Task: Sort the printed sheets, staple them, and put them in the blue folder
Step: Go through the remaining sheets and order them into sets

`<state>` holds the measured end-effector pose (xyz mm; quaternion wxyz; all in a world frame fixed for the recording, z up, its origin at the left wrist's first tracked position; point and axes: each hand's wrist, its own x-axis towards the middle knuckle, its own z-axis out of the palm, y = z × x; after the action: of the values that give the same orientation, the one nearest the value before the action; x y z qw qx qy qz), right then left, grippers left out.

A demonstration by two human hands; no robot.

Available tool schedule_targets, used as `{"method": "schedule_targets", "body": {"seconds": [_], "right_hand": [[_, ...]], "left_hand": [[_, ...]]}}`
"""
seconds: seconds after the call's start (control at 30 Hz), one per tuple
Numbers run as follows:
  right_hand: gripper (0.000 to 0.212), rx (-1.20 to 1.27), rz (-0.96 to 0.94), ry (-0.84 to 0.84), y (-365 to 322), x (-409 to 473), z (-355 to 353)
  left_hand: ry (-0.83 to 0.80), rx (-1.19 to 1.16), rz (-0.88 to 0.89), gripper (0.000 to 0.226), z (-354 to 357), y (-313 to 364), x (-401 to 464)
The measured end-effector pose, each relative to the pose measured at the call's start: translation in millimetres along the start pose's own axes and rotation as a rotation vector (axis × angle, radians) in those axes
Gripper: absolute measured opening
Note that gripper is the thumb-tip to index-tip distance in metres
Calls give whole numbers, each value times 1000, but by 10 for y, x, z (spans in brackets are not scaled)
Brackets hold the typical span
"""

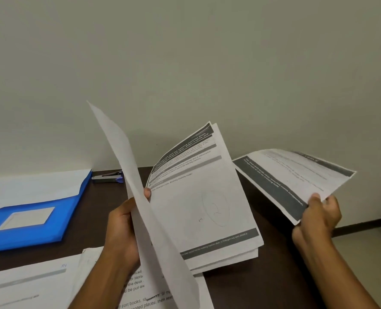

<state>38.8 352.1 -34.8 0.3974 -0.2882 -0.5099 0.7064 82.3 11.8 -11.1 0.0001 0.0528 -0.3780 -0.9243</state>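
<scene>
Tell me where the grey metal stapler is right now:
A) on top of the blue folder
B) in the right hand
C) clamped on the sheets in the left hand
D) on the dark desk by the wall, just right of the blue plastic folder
D: the grey metal stapler lies on the dark desk against the wall, beside the blue plastic folder; both hands hold only printed sheets.

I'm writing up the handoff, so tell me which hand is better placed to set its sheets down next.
Right, probably. The right hand pinches only a loose sheet out over the dark desk, clear of other things. The left hand grips the main stack with one page flipped up, so it is busy.
</scene>
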Motion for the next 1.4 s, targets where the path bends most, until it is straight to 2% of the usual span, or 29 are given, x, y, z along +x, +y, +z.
{"method": "schedule_targets", "body": {"seconds": [0.07, 0.13, 0.17, 0.23, 0.3, 0.4, 0.6, 0.77, 0.83, 1.0, 1.1, 1.23, 1.4], "right_hand": [[16, -45, 15, -150, -23, -69, 29], [20, -67, 56, -392, -85, -195, 61], [21, -60, 77, -513, -126, -263, 72], [26, -56, 98, -729, -206, -387, 90], [30, -69, 92, -895, -277, -502, 106], [32, -95, 106, -1052, -297, -614, 127], [33, -246, 91, -1050, -197, -676, 163], [39, -311, 7, -1117, -157, -718, 187], [41, -341, 1, -1137, -142, -718, 202], [45, -414, -2, -1168, -89, -730, 209], [52, -445, 8, -1149, -83, -727, 226], [23, -397, -132, -1121, -81, -692, 219], [30, -454, -299, -1063, 55, -658, 244]], "left_hand": [[34, 65, 2, 64, -65, -14, 67], [48, 88, 10, 64, -110, -33, 91], [42, 98, -5, 52, -96, -31, 76], [16, 51, -59, 14, -47, -19, 41], [2, 90, -92, 31, -70, -22, 60], [-12, 194, -75, 33, -68, -33, 86], [-14, 414, 67, 28, -32, -108, 109], [15, 476, 158, 59, -64, -121, 182], [40, 466, 151, 64, -80, -129, 204], [-36, 455, 88, 33, -65, -140, 151], [-37, 438, 90, 32, -67, -134, 145], [-50, 422, 128, 36, -47, -117, 129], [-108, 403, 80, 31, 6, -144, 99]]}}
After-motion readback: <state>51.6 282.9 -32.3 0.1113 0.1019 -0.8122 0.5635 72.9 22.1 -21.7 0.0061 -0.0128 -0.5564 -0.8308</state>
